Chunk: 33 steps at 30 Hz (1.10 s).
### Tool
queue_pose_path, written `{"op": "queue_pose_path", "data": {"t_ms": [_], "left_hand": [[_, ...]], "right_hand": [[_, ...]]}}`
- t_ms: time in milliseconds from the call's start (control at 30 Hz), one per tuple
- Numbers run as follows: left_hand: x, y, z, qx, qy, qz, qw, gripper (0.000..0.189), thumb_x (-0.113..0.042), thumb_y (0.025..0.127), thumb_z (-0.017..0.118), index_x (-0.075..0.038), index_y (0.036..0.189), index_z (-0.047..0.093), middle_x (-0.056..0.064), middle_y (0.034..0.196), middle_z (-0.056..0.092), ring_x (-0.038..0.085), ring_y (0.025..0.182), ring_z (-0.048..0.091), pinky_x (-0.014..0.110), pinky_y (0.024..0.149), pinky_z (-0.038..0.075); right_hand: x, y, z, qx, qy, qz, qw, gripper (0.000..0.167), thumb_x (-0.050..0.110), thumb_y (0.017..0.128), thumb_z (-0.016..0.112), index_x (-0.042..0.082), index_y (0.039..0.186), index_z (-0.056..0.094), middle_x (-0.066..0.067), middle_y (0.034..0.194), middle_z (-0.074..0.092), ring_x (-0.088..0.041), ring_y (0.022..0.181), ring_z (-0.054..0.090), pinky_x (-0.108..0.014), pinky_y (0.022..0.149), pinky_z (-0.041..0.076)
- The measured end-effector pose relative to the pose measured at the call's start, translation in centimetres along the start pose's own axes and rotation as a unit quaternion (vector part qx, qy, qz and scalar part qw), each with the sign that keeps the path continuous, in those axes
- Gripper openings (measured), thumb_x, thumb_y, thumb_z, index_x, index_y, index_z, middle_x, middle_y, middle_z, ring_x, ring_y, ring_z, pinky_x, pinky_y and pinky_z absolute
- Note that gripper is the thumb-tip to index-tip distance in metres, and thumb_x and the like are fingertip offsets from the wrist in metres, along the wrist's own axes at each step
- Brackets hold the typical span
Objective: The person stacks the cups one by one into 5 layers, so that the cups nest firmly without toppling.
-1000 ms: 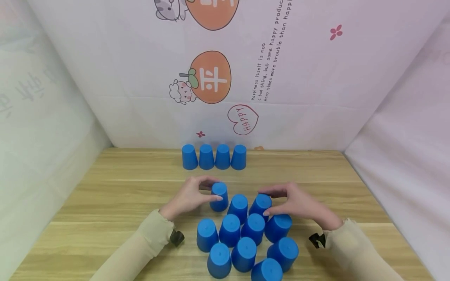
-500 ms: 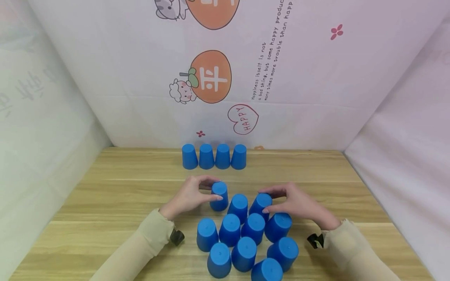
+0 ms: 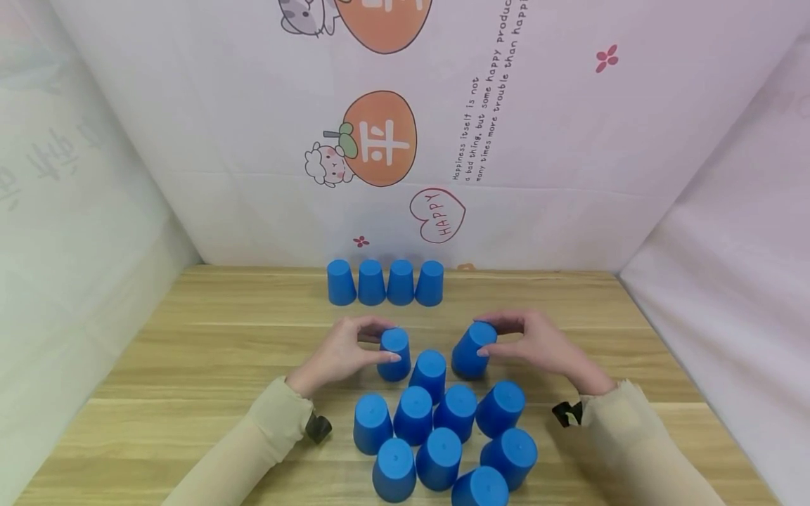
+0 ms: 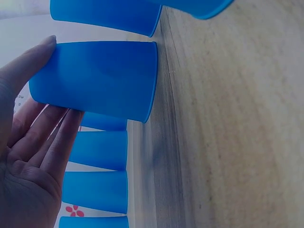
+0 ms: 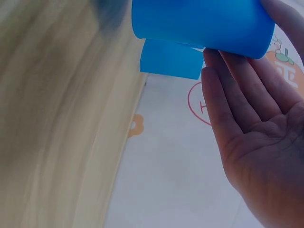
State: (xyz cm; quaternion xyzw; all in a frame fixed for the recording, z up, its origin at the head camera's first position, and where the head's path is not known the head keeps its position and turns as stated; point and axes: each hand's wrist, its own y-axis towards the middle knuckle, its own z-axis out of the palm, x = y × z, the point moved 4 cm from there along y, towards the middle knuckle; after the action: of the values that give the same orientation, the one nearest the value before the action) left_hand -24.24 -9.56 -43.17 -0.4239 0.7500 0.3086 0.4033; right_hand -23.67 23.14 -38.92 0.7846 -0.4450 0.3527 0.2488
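Note:
My left hand [image 3: 344, 355] grips an upside-down blue plastic cup [image 3: 395, 355] by its sides, thumb in front and fingers behind. In the left wrist view that cup [image 4: 97, 78] lies between thumb and fingertips. To the right, my right hand [image 3: 538, 343] pinches another blue cup [image 3: 473, 351], which tilts slightly. The right wrist view shows this cup [image 5: 204, 23] with fingertips along its side. Just below and between the two held cups stands a further inverted cup [image 3: 429, 374].
Several inverted blue cups [image 3: 441, 457] stand grouped close in front of the person. At the back of the wooden table [image 3: 253, 337], a row of several more cups [image 3: 371, 282] stands before the printed white cloth [image 3: 538, 225]. White cloth also hangs at both sides.
My right hand has moved the cup it holds away from the group, further back on the table. The left hand and its cup have stayed in place.

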Motion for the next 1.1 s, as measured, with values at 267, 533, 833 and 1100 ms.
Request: {"op": "queue_pose_path", "data": {"t_ms": [267, 533, 833, 1100], "left_hand": [[-0.1, 0.1, 0.0, 0.000, -0.003, 0.005, 1.0000, 0.050, -0.038, 0.083, 0.087, -0.017, 0.125, 0.069, -0.007, 0.116, 0.070, 0.014, 0.107, 0.066, 0.047, 0.097, 0.053], [0.0, 0.1, 0.0, 0.000, -0.003, 0.007, 1.0000, 0.051, -0.039, 0.083, 0.086, -0.018, 0.126, 0.069, -0.008, 0.116, 0.070, 0.014, 0.107, 0.066, 0.048, 0.097, 0.053], [0.3, 0.1, 0.1, 0.000, -0.005, 0.002, 1.0000, 0.052, -0.040, 0.082, 0.087, -0.017, 0.126, 0.069, -0.006, 0.116, 0.070, 0.015, 0.108, 0.066, 0.050, 0.097, 0.052], [0.3, 0.1, 0.1, -0.001, -0.004, 0.003, 1.0000, 0.053, -0.040, 0.082, 0.087, -0.017, 0.126, 0.069, -0.006, 0.116, 0.070, 0.015, 0.108, 0.066, 0.050, 0.097, 0.052]], "right_hand": [[-0.5, 1.7, -0.8, -0.023, 0.001, 0.016, 0.9996, 0.053, 0.034, 0.087, 0.084, 0.012, 0.132, 0.068, -0.003, 0.121, 0.071, -0.024, 0.111, 0.066, -0.048, 0.093, 0.055], [-1.4, 3.8, -1.0, -0.036, 0.004, 0.036, 0.9987, 0.055, 0.041, 0.084, 0.085, 0.014, 0.129, 0.070, -0.003, 0.121, 0.071, -0.024, 0.110, 0.067, -0.047, 0.094, 0.054], [-3.3, 6.3, -0.9, -0.054, -0.006, 0.066, 0.9963, 0.058, 0.044, 0.084, 0.084, 0.014, 0.131, 0.069, -0.004, 0.120, 0.071, -0.024, 0.109, 0.066, -0.047, 0.093, 0.055], [-4.0, 8.5, -1.5, -0.070, -0.009, 0.067, 0.9953, 0.055, 0.037, 0.087, 0.083, 0.008, 0.132, 0.068, -0.009, 0.120, 0.071, -0.028, 0.110, 0.066, -0.049, 0.095, 0.054]]}}
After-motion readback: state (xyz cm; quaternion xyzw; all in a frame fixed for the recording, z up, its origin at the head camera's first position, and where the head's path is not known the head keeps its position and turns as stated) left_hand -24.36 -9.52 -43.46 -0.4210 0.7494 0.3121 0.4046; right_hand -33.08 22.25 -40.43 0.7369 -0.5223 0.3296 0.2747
